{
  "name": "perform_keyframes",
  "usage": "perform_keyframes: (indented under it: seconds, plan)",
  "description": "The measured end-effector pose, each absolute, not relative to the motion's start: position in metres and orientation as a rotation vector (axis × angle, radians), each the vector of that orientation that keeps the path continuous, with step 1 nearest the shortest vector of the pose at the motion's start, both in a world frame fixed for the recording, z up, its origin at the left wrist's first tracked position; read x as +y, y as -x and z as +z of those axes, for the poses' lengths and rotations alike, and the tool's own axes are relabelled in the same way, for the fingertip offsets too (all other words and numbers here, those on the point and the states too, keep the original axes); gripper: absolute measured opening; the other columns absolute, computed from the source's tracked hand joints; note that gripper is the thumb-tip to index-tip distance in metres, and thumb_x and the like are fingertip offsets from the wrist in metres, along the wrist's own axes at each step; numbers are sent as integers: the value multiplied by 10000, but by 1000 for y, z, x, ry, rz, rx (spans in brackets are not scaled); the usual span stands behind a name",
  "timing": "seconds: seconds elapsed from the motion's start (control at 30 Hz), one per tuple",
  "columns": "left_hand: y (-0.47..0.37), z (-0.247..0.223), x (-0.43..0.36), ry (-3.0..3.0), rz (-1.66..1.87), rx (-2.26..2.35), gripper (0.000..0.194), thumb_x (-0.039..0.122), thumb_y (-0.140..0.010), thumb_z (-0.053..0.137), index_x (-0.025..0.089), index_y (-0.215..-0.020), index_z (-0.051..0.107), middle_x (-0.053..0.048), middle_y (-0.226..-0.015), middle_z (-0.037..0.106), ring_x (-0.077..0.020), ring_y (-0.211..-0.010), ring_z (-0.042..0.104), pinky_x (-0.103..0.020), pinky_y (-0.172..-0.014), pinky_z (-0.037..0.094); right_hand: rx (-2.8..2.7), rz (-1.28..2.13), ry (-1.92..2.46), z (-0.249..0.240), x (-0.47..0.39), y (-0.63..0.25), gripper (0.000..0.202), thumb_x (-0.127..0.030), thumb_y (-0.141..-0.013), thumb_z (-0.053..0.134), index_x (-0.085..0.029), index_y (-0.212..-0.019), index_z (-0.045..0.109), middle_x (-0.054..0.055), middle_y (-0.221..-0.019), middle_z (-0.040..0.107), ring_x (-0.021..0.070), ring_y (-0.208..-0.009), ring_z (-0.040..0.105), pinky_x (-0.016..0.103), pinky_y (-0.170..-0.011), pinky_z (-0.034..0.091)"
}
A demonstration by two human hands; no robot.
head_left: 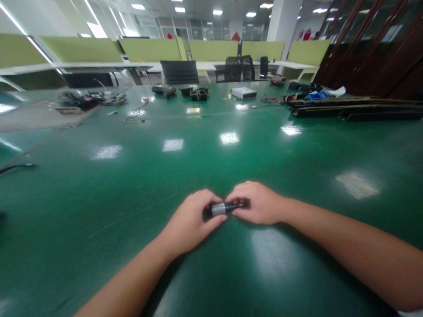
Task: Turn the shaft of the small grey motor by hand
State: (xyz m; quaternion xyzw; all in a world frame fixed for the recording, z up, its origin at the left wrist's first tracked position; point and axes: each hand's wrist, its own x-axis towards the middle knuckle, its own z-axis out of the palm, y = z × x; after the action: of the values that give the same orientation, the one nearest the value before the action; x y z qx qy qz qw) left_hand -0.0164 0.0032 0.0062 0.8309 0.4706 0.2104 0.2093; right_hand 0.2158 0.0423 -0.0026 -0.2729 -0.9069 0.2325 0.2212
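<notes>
A small black bottle with a grey label band lies sideways between my hands, low over the green table. My left hand is closed round its wide body, the thumb along the near side and the fingers on the far side. The bottle's narrow, dark end points right, where my right hand pinches it between thumb and fingers. Part of that narrow end is hidden by the right fingers. The two hands almost meet at the bottle's middle.
The green table spreads widely around my hands. Toward its far side are tangled electronic parts, a cable, a white box and long black strips. A black cable end reaches in from the left.
</notes>
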Motion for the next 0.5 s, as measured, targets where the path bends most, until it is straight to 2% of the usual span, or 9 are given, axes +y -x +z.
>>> perform_keyframes:
  seconds: [0.2, 0.33, 0.5]
  plan:
    - [16, 9, 2, -2317, 583, 1300, 291, 394, -826, 723, 226, -1046, 637, -26, -971, 659, -214, -879, 615, -345, -803, 481, -2498, 648, 774, -4, 43, -217, 157, -158, -797, 697, -193, -949, 692, 1, -836, 678, 146, -782, 599, 270, -753, 427]
    - [15, 11, 2, -2313, 584, 1290, 225, 416, -914, 612, 226, -1028, 649, -34, -958, 663, -210, -875, 614, -350, -814, 481, -2509, 644, 756, -3, 43, -217, 159, -167, -809, 691, -191, -966, 691, 6, -848, 677, 148, -793, 599, 275, -767, 428]
    - [15, 11, 2, -2340, 564, 1285, 201, 378, -885, 643, 218, -1006, 652, -38, -944, 663, -215, -870, 607, -357, -808, 481, -2515, 652, 740, -3, 43, -217, 156, -171, -813, 689, -190, -967, 689, 3, -848, 673, 144, -787, 595, 277, -774, 426]
